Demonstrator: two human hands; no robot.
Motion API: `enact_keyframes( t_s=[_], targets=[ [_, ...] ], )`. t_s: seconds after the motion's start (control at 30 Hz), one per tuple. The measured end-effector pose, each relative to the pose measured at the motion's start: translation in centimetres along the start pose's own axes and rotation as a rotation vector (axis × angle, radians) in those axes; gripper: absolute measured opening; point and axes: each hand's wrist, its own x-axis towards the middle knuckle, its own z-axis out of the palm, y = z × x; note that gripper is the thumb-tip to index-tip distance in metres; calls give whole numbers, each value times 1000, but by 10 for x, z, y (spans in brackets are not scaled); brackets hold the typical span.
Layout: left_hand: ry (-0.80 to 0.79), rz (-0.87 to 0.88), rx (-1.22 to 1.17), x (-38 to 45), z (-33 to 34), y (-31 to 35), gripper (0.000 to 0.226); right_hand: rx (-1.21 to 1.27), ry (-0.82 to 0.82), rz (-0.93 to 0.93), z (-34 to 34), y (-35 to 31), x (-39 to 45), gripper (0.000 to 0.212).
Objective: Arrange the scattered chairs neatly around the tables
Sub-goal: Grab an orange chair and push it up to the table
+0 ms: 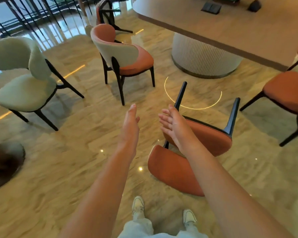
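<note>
An orange chair (212, 136) lies tipped over on the floor just ahead of me, two black legs pointing up. My right hand (174, 124) is stretched out above its seat, fingers apart, holding nothing. My left hand (130, 124) reaches forward beside it over bare floor, flat and empty. An upright orange chair with a beige back (122, 55) stands further ahead. A pale green chair (22, 78) stands at the left. Another orange chair (286, 91) stands at the right. The long wooden table (230, 26) on a ribbed white base (201, 57) is at the upper right.
A further chair (105, 12) lies tipped near the back beside dark railings. A dark round object (3, 164) sits at the left edge. Two black items (211, 7) rest on the table. My white shoes (138, 204) stand on polished marble floor.
</note>
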Motion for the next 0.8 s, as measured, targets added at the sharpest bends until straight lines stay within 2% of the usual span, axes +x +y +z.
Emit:
enact_keyframes(
  t_s=[0.17,0.43,0.8],
  targets=[
    [-97,-119,41,27,-27,-13,59,42,153,56,16,24,-4,58],
    [-279,-218,44,3,-11,-31,55,91,316,51,-2,41,-38,57],
    [-456,-163,276,-78,40,-63,56,230,484,-7,-61,82,-127,59]
  ],
)
